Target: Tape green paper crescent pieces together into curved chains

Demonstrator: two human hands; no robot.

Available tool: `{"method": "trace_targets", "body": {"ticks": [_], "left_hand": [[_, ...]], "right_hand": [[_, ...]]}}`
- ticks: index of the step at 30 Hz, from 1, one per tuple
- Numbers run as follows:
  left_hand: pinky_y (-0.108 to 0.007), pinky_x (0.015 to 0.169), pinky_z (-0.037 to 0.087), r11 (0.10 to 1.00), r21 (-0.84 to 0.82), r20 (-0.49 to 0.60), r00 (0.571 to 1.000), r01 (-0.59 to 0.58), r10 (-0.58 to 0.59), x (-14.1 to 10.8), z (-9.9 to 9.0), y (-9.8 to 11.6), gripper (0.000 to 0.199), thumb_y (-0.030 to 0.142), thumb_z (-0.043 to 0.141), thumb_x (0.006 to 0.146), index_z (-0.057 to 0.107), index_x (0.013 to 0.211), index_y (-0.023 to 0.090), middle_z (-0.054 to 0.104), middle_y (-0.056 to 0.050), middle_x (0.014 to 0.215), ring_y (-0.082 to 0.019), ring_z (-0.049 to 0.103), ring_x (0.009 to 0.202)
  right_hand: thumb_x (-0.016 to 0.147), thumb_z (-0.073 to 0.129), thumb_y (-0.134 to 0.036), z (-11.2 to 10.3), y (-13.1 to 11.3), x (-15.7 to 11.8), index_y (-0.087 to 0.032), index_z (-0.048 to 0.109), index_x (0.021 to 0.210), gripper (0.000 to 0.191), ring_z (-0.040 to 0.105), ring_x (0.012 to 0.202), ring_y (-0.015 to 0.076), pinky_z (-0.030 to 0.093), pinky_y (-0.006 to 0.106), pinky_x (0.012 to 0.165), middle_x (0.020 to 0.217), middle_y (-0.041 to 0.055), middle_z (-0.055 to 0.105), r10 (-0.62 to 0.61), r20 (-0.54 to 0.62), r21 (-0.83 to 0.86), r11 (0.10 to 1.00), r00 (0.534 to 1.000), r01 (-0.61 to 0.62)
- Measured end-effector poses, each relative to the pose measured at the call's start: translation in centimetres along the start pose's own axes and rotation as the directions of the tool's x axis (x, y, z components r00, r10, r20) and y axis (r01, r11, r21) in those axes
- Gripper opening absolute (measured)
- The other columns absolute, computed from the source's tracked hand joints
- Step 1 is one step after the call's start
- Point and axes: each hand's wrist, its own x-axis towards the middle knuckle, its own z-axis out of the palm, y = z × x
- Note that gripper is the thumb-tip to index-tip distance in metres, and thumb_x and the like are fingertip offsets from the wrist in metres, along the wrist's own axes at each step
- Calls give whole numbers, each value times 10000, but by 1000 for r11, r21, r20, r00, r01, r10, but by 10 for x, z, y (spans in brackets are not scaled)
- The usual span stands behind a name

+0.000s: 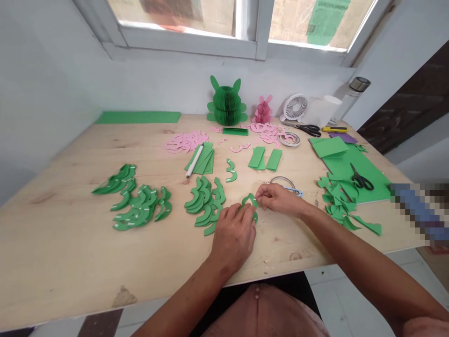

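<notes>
A wavy green paper cutout (249, 198) lies on the table in front of me, partly hidden under my left hand (234, 234). The fingers of that hand are bent together and press the cutout down. At the cutout's upper right edge, my right hand (275, 199) is closed in a pinch; what is between its fingertips is too small to make out. Left of my left hand lies a pile of similar green cutouts (205, 201) with small white strips on them. A roll of tape (280, 180) and a light blue tool (298, 192) lie just beyond my right hand.
More green cutouts (140, 206) are heaped at the left. Folded green paper (203, 161) bears a white pen (194, 161). Black-handled scissors (362, 179) rest on green sheets (372, 164) near green scraps (338, 201). Behind stand a green paper figure (227, 105) and a small fan (295, 107).
</notes>
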Motion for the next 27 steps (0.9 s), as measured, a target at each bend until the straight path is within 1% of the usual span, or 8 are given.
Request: {"method": "trace_targets", "body": {"ticks": [4,6,10,19,23,27], "left_hand": [[-416,791,399,1000,22,-20,1000,2,-1,0,1,0,261,129,437,827,555,1058,150,653,-105,1071,-272,536,991],[-413,794,400,1000,20,-25,1000,5,-5,0,1,0,243,139,436,835,561,1042,152,647,-96,1097,-266,539,989],[-415,808,404,1000,7,-19,1000,7,-7,0,1,0,234,150,442,835,560,1037,161,640,-91,1120,-256,539,987],[-411,813,398,1000,10,11,1000,14,-15,1,-1,1,247,148,431,838,554,1051,150,625,-97,1156,-251,533,985],[-405,806,400,1000,10,11,1000,18,-18,1,-1,1,237,155,432,838,561,1037,153,626,-95,1147,-246,536,981],[-412,794,409,1000,10,-6,1000,14,-13,2,-1,1,236,147,454,824,567,1031,159,632,-97,1117,-240,545,956]], "right_hand": [[699,492,-118,-8,-4,8,-164,546,762,95,491,520,87,352,191,494,548,-45,553,-13,97,-159,987,995,28],[685,481,-105,-10,-7,12,-162,552,766,122,495,533,89,360,191,506,558,-42,560,3,134,-219,975,991,26],[659,461,-96,-11,-11,17,-158,571,758,160,501,540,100,365,199,511,557,-38,556,46,169,-290,957,984,5],[674,446,-106,-9,-13,19,-144,587,790,187,515,561,112,360,207,523,586,-11,593,46,136,-437,899,990,18],[691,443,-105,-8,-18,18,-144,589,791,181,519,560,110,357,205,538,590,-8,597,60,125,-494,869,990,10],[714,446,-112,-5,-25,17,-147,589,781,162,517,560,107,346,204,549,607,-1,610,77,110,-570,822,991,-1]]}}
